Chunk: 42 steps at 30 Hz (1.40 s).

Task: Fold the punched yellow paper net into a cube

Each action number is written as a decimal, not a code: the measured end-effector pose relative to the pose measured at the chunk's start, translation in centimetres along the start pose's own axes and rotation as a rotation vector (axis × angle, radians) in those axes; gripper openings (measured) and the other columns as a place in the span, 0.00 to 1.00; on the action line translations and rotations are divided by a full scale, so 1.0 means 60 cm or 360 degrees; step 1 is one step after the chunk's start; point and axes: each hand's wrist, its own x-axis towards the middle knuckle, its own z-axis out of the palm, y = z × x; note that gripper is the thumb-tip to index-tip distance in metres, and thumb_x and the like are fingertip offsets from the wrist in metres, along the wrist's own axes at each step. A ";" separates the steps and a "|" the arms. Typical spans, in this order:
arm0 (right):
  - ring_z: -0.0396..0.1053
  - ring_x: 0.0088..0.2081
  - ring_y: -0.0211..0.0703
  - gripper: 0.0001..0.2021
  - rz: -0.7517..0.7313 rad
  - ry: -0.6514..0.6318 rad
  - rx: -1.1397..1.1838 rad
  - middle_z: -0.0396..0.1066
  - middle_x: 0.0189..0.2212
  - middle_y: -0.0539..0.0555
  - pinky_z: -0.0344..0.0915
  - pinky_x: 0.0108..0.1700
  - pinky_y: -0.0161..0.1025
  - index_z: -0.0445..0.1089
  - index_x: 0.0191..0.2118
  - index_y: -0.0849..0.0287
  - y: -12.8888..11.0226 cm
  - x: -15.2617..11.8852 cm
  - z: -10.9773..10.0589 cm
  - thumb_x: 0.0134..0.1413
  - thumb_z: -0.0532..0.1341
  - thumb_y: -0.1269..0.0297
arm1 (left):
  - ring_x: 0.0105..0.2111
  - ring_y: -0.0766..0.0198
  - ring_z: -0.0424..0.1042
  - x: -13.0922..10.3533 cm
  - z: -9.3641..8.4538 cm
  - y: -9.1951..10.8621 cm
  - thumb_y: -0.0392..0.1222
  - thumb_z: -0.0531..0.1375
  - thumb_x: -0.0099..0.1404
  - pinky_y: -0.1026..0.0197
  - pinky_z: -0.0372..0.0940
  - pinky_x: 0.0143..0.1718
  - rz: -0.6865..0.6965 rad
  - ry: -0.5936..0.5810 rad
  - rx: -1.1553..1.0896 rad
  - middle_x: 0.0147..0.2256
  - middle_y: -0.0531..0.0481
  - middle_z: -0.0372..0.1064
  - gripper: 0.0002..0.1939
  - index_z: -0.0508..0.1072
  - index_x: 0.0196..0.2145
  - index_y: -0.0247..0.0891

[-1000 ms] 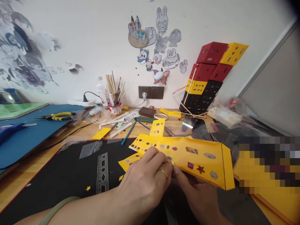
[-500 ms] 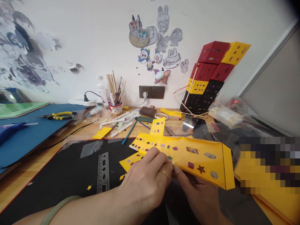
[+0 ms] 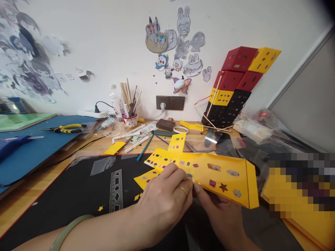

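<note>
Left hand (image 3: 163,200) and right hand (image 3: 223,216) close fingers on yellow card's (image 3: 204,174) near edge, probably to steady it. Left of card, stencil ruler (image 3: 120,191) lies (untouched).

The yellow card (image 3: 204,174) has multicoloured shapes; the mat (image 3: 78,188) is black.
</note>
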 end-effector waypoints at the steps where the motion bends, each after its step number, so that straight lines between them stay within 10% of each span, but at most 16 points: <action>1: 0.70 0.42 0.55 0.11 0.0013 -0.0012 0.0010 0.75 0.37 0.55 0.62 0.49 0.56 0.75 0.36 0.54 0.000 0.001 -0.001 0.46 0.61 0.58 | 0.28 0.62 0.62 0.000 -0.001 -0.001 0.29 0.51 0.63 0.60 0.66 0.27 -0.0007 -0.0023 -0.0001 0.26 0.44 0.66 0.08 0.70 0.32 0.27; 23: 0.68 0.46 0.56 0.12 0.0059 -0.0068 -0.0041 0.75 0.38 0.54 0.57 0.53 0.57 0.75 0.35 0.52 0.005 -0.001 0.000 0.45 0.61 0.55 | 0.27 0.63 0.62 -0.004 0.007 -0.009 0.29 0.54 0.61 0.60 0.63 0.28 -0.0015 -0.0033 -0.0062 0.25 0.45 0.66 0.07 0.71 0.30 0.28; 35: 0.73 0.25 0.45 0.07 0.0312 -0.0052 0.0484 0.75 0.21 0.54 0.71 0.30 0.40 0.74 0.24 0.59 -0.020 0.020 -0.002 0.41 0.64 0.60 | 0.28 0.66 0.65 0.038 -0.047 -0.043 0.30 0.56 0.55 0.64 0.60 0.30 -0.0821 -0.0209 -0.0335 0.26 0.54 0.67 0.06 0.70 0.23 0.37; 42: 0.73 0.26 0.45 0.09 0.0308 -0.0023 0.0539 0.75 0.21 0.53 0.71 0.30 0.38 0.72 0.22 0.59 -0.013 0.028 -0.002 0.42 0.64 0.59 | 0.23 0.66 0.65 0.062 -0.110 -0.134 0.39 0.56 0.57 0.64 0.57 0.23 -0.1131 0.0211 0.0241 0.23 0.54 0.67 0.06 0.69 0.24 0.39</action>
